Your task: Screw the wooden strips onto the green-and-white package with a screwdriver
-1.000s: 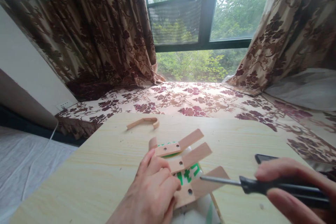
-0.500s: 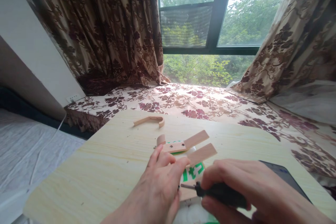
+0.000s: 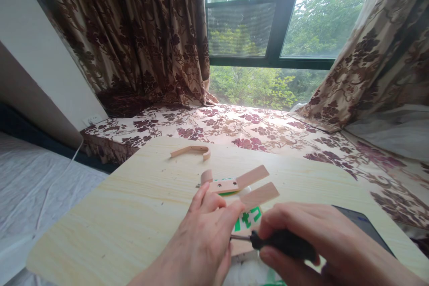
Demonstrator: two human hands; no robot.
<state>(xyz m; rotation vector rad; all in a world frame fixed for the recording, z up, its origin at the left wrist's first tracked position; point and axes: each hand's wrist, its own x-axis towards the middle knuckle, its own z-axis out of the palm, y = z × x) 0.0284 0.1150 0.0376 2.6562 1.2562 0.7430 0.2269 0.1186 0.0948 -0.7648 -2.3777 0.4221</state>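
My left hand (image 3: 204, 232) is closed around a bent pale-wood piece (image 3: 260, 195), whose flat arm sticks out past my thumb. In my right hand (image 3: 328, 237) is a black-handled screwdriver (image 3: 288, 243), held level with its shaft pointing left. The screwdriver's tip meets the work beside my left fingers; the exact contact is hidden. Just beyond my left fingertips lies a second bent wood piece (image 3: 226, 186) with two dark screw holes. Under my hands is a white plastic bag with green print (image 3: 248, 218).
A third bent wood piece (image 3: 190, 149) lies farther back on the light wooden table (image 3: 127, 205). A dark phone-like slab (image 3: 365, 228) rests beside my right hand. Past the table is a flower-patterned window seat (image 3: 248, 127), with a bed (image 3: 43, 183) at left.
The view has shifted slightly. Both hands keep their holds, and the screwdriver's tip is now closer in against my left fingers.
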